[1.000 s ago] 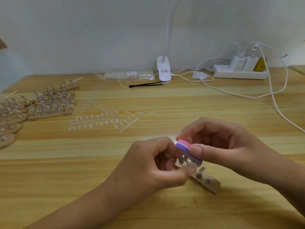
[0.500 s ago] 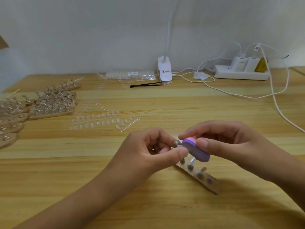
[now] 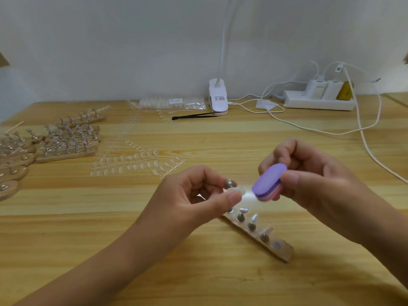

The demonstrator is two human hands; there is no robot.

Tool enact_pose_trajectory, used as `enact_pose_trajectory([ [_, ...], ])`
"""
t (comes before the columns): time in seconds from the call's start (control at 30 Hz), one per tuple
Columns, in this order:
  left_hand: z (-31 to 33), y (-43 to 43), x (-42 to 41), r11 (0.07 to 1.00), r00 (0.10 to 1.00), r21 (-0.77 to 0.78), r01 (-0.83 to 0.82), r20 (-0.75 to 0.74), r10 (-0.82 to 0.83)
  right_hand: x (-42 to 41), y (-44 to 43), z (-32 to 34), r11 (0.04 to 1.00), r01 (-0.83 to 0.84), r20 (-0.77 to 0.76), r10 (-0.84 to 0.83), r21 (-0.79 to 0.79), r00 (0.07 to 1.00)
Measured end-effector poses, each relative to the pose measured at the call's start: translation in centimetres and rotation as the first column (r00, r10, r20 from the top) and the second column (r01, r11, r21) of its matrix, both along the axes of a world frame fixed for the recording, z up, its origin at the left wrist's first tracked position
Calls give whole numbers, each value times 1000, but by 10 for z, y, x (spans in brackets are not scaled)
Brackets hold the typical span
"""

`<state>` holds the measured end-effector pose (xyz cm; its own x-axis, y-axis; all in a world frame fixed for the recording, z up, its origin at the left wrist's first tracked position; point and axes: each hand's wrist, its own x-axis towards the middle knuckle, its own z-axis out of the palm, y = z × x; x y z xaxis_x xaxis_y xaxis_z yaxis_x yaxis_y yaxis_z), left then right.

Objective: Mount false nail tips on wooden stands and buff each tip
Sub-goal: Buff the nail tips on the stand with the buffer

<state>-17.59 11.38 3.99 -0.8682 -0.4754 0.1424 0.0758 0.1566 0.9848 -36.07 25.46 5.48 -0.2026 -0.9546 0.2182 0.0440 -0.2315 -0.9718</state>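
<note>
**Reader:** What is happening at the near middle of the table (image 3: 110,250)?

**Describer:** A person is working with both bare hands. The left hand (image 3: 194,195) is pinching a small metal peg (image 3: 229,183) between thumb and forefinger; a clear nail tip (image 3: 237,191) is sitting on the peg, touching the thumb's end; the other fingers are curling loosely behind.

**Reader:** And the other hand?

**Describer:** The right hand (image 3: 313,188) is gripping a purple and pink buffer block (image 3: 268,183) between its thumb and curled fingers; the block is hovering just right of the tip, apparently not touching it.

**Reader:** Where is the stand?

**Describer:** A wooden stand (image 3: 286,252) is lying just nearer than the hands, angling towards the near right; several pegs are standing in it; one socket at its near-right end is showing empty. More stands (image 3: 66,151) and rows of spare tips (image 3: 132,164) are lying at the far left.

**Reader:** How is the tip likely to handle?

**Describer:** I am judging it as very light, thin, glossy and springy; it is probably prone to popping off or cracking under pressure; gripping the peg's stem while bracing the tip's edge with the thumb seems safest, with light strokes.
</note>
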Motion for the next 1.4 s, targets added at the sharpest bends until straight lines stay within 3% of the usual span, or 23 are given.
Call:
enact_pose_trajectory([
  [0.13, -4, 8, 1, 984, 999, -178, -19, -34, 13, 12, -4, -5, 988, 116, 74, -109, -99, 991],
  [0.37, 3, 2, 4, 952, 987, -266, -149, -98, 127, 24, 0, -8, 997, 65, -184, -58, 31, 981],
  [0.53, 4, 2, 4, 914, 988, -379, -143, -102, 113, 29, -2, -8, 995, 86, -220, -93, -44, 971],
  [0.7, 8, -3, 6, 904, 990, -406, -137, -91, 110, 20, -1, -6, 999, 46, -237, -48, -14, 970],
  [0.83, 4, 4, 4, 885, 1000, -465, -16, -5, 16, 18, -2, -6, 1000, -7, -255, 0, -24, 967],
  [0.97, 1, 5, 3, 928, 999, -371, 18, 40, -4, 15, 0, -6, 999, -34, -348, 40, 21, 937],
  [1.03, 1, 5, 3, 932, 1000, -364, 1, 25, 8, 11, 1, -5, 998, -34, -332, 49, 53, 942],
  [1.17, -2, 10, 1, 867, 1000, -498, 6, 25, 7, 13, -2, -9, 996, -53, -337, 73, 68, 939],
  [1.4, 1, 4, 1, 903, 1000, -429, -19, -8, 17, 10, -2, -7, 991, -96, -259, 116, 88, 959],
])
